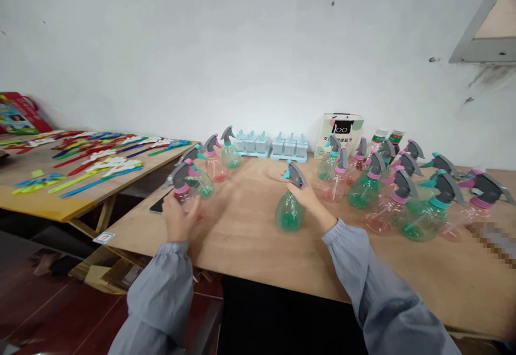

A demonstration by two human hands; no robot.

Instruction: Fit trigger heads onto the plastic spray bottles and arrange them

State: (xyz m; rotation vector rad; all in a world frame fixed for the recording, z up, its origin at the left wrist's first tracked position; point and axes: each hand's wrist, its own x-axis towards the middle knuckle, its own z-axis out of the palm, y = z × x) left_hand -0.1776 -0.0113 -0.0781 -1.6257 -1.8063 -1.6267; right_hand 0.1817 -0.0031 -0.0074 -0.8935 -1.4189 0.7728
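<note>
Head view: I am holding two spray bottles at a wooden table [245, 237].
My left hand [177, 219] is cupping a pink-collared bottle [185, 174], left; my right hand [305, 195] is gripping a green bottle [289, 218] by its neck, near centre; more bottles [364, 193] are standing right.

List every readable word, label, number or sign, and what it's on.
"互…": white box; first character probable, rest too blurred.
Red box: print too small to read.
Tag on table corner: too blurred.
Green bottle labels: too small.
Carton label: too blurred.
</note>
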